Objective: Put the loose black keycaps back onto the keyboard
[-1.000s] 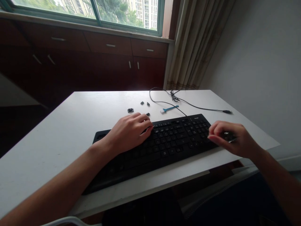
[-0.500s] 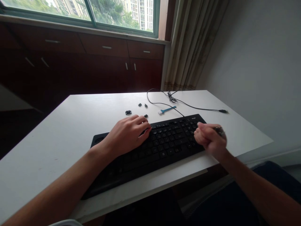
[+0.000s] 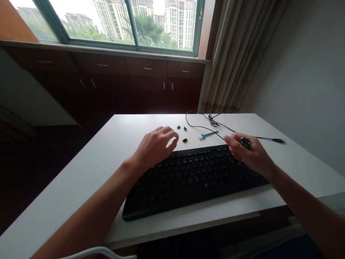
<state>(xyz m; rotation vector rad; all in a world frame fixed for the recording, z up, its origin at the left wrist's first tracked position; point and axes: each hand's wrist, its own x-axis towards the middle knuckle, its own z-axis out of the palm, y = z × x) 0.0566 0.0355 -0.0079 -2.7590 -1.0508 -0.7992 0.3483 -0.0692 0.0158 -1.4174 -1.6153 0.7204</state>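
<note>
A black keyboard [image 3: 185,180] lies at a slant on the white table. Over its upper left edge hovers my left hand [image 3: 157,145], fingers curved, with a gap between thumb and forefinger and nothing seen in it. Just beyond those fingers is a small black keycap-like piece [image 3: 185,140]. My right hand [image 3: 249,151] is a closed fist above the keyboard's right end. A dark, shiny object [image 3: 245,142] shows at the top of that fist; its kind is unclear, and the rest is hidden in my palm.
Two more small black pieces [image 3: 182,127] lie farther back on the table [image 3: 81,172]. A blue and white small tool [image 3: 208,135] rests behind the keyboard. The looped black cable [image 3: 212,120] runs right to its USB plug [image 3: 277,140].
The view has shifted, so the keyboard appears farther right. My left thumb and forefinger have parted and come off the keys. A larger black piece is now hidden behind my left hand.
</note>
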